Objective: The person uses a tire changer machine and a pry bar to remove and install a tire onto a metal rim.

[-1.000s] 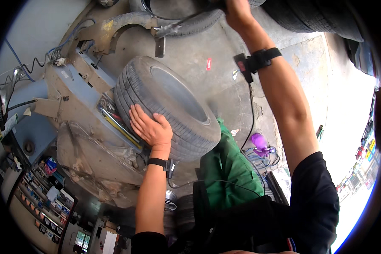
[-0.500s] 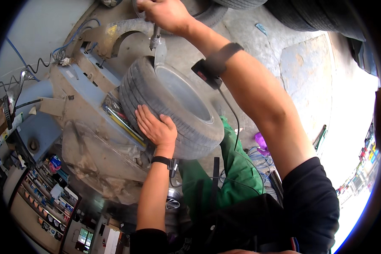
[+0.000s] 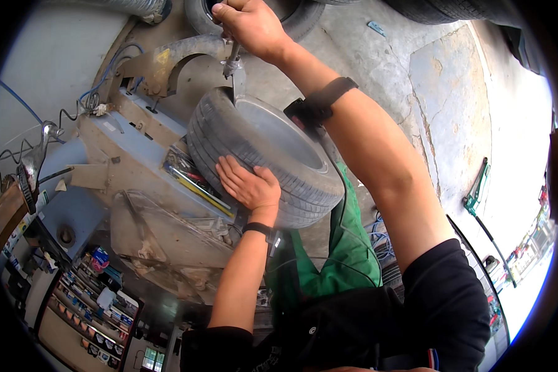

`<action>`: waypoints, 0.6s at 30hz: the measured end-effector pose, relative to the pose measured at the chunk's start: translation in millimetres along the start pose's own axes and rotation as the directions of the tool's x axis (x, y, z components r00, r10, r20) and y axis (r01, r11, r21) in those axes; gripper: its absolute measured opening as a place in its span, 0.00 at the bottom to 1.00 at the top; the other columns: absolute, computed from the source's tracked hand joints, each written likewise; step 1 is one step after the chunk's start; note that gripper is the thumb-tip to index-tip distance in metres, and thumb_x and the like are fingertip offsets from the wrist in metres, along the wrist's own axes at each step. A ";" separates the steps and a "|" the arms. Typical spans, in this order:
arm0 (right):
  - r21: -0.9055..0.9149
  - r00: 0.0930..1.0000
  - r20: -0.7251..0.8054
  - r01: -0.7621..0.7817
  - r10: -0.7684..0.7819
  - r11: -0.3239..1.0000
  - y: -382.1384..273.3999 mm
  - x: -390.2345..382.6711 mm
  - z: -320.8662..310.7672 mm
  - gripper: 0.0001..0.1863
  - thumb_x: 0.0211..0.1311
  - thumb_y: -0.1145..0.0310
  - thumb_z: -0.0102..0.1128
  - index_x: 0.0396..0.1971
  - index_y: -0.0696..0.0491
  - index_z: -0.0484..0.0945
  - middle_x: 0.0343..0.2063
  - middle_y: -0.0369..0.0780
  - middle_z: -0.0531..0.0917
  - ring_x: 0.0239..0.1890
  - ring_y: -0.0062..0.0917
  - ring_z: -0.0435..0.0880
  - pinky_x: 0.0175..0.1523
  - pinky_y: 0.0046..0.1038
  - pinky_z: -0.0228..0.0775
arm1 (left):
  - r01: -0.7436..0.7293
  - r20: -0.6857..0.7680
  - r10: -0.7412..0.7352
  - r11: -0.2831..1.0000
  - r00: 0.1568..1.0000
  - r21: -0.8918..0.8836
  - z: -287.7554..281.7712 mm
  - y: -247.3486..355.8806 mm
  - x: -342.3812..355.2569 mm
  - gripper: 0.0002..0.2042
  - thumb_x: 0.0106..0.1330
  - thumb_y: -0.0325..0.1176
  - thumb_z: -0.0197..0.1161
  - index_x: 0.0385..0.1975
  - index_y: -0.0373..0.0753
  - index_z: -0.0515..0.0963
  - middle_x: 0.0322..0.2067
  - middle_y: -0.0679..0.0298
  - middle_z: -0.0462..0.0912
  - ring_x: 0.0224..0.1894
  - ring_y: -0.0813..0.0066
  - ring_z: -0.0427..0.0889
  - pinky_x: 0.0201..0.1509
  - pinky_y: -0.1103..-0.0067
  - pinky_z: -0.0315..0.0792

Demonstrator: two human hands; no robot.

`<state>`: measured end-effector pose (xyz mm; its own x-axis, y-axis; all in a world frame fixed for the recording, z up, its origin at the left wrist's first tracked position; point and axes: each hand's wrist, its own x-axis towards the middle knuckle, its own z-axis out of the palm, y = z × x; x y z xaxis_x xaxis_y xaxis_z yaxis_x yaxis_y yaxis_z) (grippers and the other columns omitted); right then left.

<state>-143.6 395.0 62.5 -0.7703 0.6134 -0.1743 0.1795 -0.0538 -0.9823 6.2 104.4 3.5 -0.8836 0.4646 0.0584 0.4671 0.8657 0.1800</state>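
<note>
Just beside the blue-grey machine (image 3: 116, 137), the wheel (image 3: 265, 157) is sitting tilted. Left hand (image 3: 248, 184) is lying flat on the tread (image 3: 212, 146), unclenched; right hand (image 3: 254, 26) is gripping a lever (image 3: 234, 61). Probably weighing plenty, rubber stiff; I'd be steadying it by that grippy tread.

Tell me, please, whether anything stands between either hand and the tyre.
Nothing visible separates the left hand from the tyre; they touch. Between the right hand and the tyre stands a metal blade, its lower end at the tyre's upper edge.
</note>
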 end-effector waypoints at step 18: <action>0.018 1.000 -0.005 0.029 -0.029 0.999 6.2 3.6 5.0 0.19 0.67 0.55 0.58 0.33 0.58 0.85 0.23 0.39 0.85 0.27 0.25 0.83 0.40 0.30 0.75 | 0.019 -0.022 -0.020 0.999 1.000 -0.037 -1.8 -1.6 2.3 0.32 0.66 0.38 0.50 0.68 0.26 0.61 0.70 0.41 0.63 0.74 0.40 0.60 0.76 0.53 0.54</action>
<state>-148.3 392.9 55.5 -0.7722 0.6184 -0.1459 0.1465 -0.0502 -0.9879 3.3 103.8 5.1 -0.8934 0.4429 0.0759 0.4483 0.8672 0.2170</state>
